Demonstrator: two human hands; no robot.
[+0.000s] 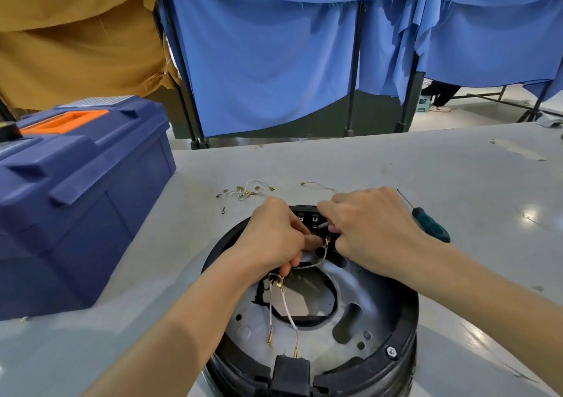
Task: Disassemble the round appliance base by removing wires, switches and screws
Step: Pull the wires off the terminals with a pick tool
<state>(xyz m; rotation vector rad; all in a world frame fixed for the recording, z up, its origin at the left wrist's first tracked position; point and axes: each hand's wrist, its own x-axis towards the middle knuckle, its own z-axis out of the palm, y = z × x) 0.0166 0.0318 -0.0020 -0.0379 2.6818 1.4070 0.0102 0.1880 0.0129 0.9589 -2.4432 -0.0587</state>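
The round appliance base point(374, 320), black-rimmed with a grey metal inside, lies open side up at the near middle of the table. At its far edge sits a black switch block point(310, 215) with metal terminals. My left hand point(274, 238) holds a bundle of white wires point(285, 302) whose brass terminals hang down over the base. My right hand point(368, 229) pinches a white wire's connector point(327, 239) at the switch block. A black plug socket point(291, 372) sits at the near rim, and a hex screw point(391, 351) shows on the right rim.
Loose white wires with brass terminals point(246, 191) and a thin wire point(320, 185) lie beyond the base. A green-handled screwdriver point(429, 226) lies to the right. A large blue toolbox point(79, 195) with an orange handle stands left. Blue and tan curtains hang behind the table.
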